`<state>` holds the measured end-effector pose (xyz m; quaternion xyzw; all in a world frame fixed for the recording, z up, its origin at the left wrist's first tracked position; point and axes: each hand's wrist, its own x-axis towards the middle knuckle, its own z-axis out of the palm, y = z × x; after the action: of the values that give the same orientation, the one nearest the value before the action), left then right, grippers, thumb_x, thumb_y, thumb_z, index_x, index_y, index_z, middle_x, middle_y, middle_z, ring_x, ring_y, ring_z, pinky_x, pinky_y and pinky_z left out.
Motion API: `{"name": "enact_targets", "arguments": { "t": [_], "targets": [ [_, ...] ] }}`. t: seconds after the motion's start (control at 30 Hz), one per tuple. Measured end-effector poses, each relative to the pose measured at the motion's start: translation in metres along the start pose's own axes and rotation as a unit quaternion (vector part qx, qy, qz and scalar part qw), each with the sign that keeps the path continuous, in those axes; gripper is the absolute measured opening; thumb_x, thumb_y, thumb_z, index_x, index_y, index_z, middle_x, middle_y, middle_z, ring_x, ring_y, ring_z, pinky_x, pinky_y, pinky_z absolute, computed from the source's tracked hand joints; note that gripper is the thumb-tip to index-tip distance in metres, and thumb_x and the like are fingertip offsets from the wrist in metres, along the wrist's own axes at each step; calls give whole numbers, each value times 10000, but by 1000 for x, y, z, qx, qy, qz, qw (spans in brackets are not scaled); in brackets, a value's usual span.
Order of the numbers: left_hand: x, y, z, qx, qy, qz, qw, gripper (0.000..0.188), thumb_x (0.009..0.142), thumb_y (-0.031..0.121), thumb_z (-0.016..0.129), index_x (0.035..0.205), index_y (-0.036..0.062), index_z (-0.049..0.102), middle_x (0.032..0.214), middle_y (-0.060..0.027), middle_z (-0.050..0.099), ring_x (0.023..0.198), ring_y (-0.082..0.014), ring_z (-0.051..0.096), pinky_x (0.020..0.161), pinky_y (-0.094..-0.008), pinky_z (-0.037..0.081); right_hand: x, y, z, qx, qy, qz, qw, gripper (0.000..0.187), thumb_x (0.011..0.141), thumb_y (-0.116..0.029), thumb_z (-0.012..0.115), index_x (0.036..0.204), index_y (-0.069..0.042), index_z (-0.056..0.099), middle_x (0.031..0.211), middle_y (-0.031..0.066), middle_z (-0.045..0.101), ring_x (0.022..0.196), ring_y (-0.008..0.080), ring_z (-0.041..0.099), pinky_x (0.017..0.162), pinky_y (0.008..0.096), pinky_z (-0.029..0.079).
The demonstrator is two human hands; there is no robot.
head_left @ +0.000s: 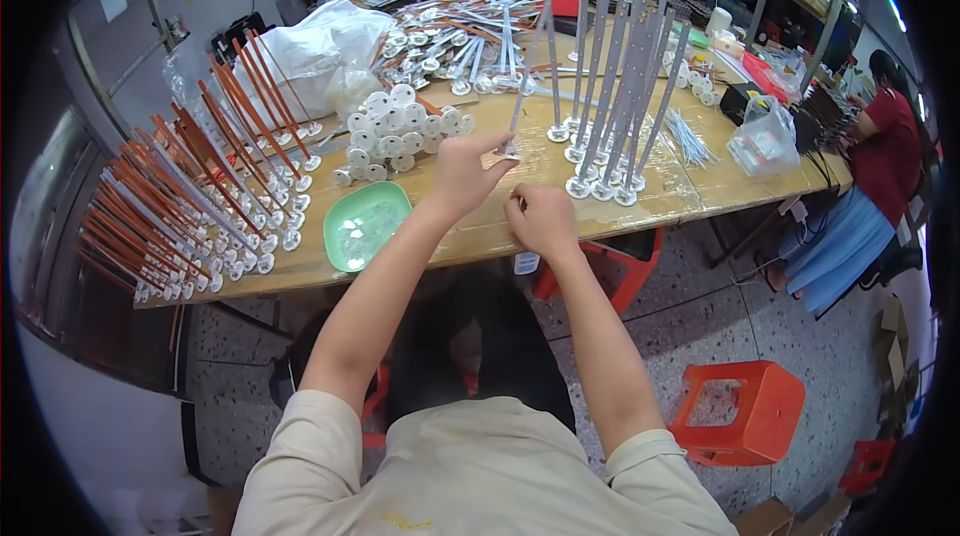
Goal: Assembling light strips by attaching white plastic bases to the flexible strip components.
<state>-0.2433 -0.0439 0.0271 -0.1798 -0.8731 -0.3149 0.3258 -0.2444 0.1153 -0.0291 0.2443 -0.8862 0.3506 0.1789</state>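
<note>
My left hand (466, 176) reaches over the table, thumb and forefinger closed at the foot of a thin grey strip (527, 88). The strip leans a little to the right and rises well above the hand. Close by on the right, my right hand (543, 220) is curled near the table's front edge; whatever its fingers hold is hidden. A cluster of upright grey strips (612, 86) on round clear bases stands just beyond it. Left of my left forearm lies a light green dish (337, 248) with small clear pieces in it. Behind the dish, white round discs (397, 126) are heaped.
Rows of upright brown and grey strips (190, 206) fill the table's left end. A pile of loose strips (450, 31) lies at the back beside white plastic sheeting (310, 46). Thin white sticks (690, 139) and a plastic bag (765, 141) lie rightward. Red stools (770, 411) stand below; several people sit around.
</note>
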Motion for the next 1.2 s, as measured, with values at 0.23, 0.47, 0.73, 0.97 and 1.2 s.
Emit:
{"name": "enact_targets", "arguments": {
  "t": [0.23, 0.47, 0.73, 0.97, 1.2],
  "targets": [
    [-82, 70, -40, -259, 154, -168, 939, 186, 852, -70, 698, 1029, -25, 731, 967, -94, 745, 842, -97, 688, 718, -206, 536, -3, 6, 2, 20, 19, 12, 1000, 200, 799, -232, 621, 739, -56, 693, 717, 180, 660, 726, 364, 663, 680, 466, 527],
    [-178, 104, -58, -231, 62, -72, 968, 241, 705, -100, 788, 931, -32, 743, 964, -212, 729, 840, -265, 742, 738, -302, 604, -59, -56, -39, 556, -100, 120, 817, 281, 961, -185, 605, 1097, 47, 684, 822, -5, 639, 711, 75, 562, 572, 254, 453],
    [-233, 135, -78, -307, -91, -31, 947, 358, 761, 4, 732, 1118, -18, 709, 945, -173, 716, 800, -302, 717, 692, -337, 582, -136, -115, -52, 430, -167, 181, 869, 340, 961, -169, 613, 673, 11, 581, 545, 31, 537, 520, 74, 448, 487, 282, 378],
    [-238, 144, -77, -345, 23, 2, 938, 359, 703, -38, 756, 1054, -71, 694, 868, -177, 692, 746, -327, 709, 655, -355, 586, -131, -131, -63, 367, -181, 110, 906, 347, 953, -159, 628, 658, 7, 556, 537, 31, 487, 488, 91, 411, 457, 294, 323],
    [-237, 144, -86, -312, 75, 29, 947, 341, 662, -46, 782, 992, -35, 698, 823, -139, 690, 709, -291, 704, 632, -330, 585, -131, -147, -48, 412, -155, 98, 892, 402, 931, -131, 639, 583, -14, 477, 482, 40, 401, 436, 103, 329, 422, 321, 252]
  ]
}}
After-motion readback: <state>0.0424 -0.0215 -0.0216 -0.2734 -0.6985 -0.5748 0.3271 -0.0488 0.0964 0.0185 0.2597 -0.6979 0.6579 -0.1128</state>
